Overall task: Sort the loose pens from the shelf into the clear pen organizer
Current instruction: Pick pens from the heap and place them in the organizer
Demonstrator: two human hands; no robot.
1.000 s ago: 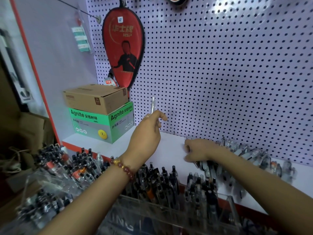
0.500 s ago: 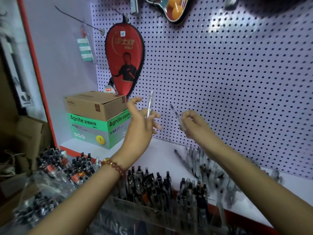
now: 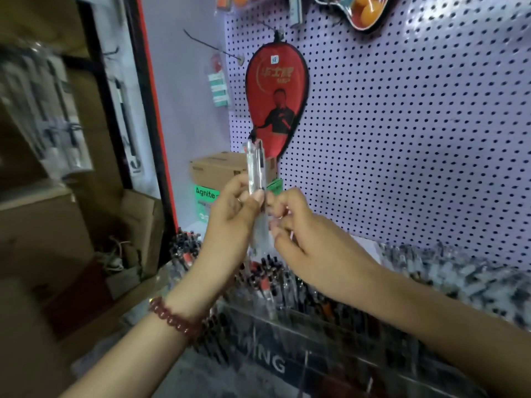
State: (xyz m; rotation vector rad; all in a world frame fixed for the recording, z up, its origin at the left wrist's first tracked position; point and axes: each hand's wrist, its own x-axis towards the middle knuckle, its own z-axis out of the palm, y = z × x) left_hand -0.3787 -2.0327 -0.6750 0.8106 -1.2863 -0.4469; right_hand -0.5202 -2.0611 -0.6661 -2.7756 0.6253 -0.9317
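My left hand (image 3: 230, 214) grips a small bundle of clear pens (image 3: 255, 168) upright in front of the pegboard, thumb pressed on their barrels. My right hand (image 3: 304, 239) is beside it, fingertips touching the lower part of the same pens; whether it holds one of its own I cannot tell. Below both hands stands the clear pen organizer (image 3: 287, 354), packed with upright pens with black and red caps. A blurred heap of loose pens (image 3: 448, 268) lies on the white shelf to the right.
A red paddle case (image 3: 277, 99) hangs on the perforated pegboard (image 3: 416, 139). A brown carton (image 3: 215, 168) sits on a green Agnite box (image 3: 205, 202) at the shelf's left end. Cardboard boxes (image 3: 57, 239) stand further left, beyond a red frame edge.
The hands, apart half a second ago with one pen each, have come together; the pens now stand bundled in my left hand. The view has swung left.
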